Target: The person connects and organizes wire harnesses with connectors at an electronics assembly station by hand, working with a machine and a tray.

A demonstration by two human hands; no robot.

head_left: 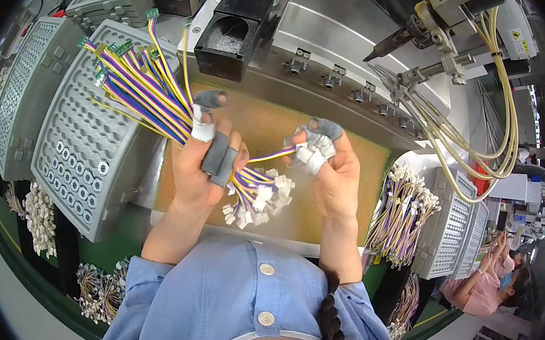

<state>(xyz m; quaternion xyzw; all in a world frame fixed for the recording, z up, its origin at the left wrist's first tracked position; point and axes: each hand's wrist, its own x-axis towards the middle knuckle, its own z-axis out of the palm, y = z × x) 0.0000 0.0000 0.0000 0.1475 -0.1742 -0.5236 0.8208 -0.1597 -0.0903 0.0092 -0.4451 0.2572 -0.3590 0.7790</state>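
Brown mat under both hands, in front of the person; grey pegged tray to its left, tilted in view; multicolour wire bundle up off the mat, slanting from upper left down through the left hand; that hand is closed around the bundle, fingers curled in, thumb side up; right hand near, to its right, thumb and fingertips pinched together on the end of one cable, which runs across from the left hand; cannot tell exactly what sits between those fingertips, blurred and covered; white plugs fan out below the left hand, at the bundle's lower end; small green boards at its upper end; grey and white finger covers on both hands.
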